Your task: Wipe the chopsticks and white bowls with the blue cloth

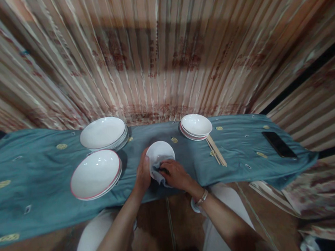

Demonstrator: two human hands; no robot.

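Note:
A small white bowl (161,149) is held near the front edge of the table, tilted so its inside faces me. My left hand (143,170) grips it by the left side, fingers partly hidden behind the rim. Bunched in my right hand (176,174) is a grey-blue cloth (157,175), pressed against the inside of the bowl. Part of the cloth hangs below the bowl's lower rim. The fingertips of the right hand are partly covered by the cloth folds.
Left of my hands are a stack of large plates (103,132) and red-rimmed bowls (97,174). Smaller stacked bowls (196,125), wooden chopsticks (216,151) and a black phone (279,144) lie to the right. A green patterned cloth (43,183) covers the table; a curtain (150,64) hangs behind.

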